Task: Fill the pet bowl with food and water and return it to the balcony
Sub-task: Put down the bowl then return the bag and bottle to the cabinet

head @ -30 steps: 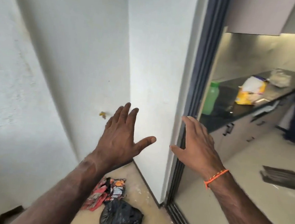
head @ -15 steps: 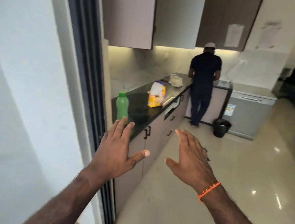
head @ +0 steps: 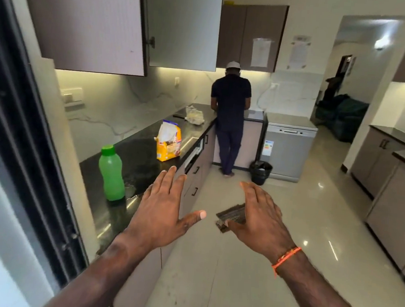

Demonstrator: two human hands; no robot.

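Mat [head: 232,214] half hidden behind right hand [head: 260,223]

At left centre a translucent green plastic bottle [head: 111,173] stands on the glossy black stone counter [head: 145,146], a yellow-and-white paper food bag [head: 168,141] behind it; lower right, an orange thread bracelet [head: 285,257].

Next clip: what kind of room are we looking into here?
A home kitchen, most likely. A dark countertop runs along the left under wall cabinets, and a freestanding dishwasher stands at the far end. Both hands, left and right, are open and empty.
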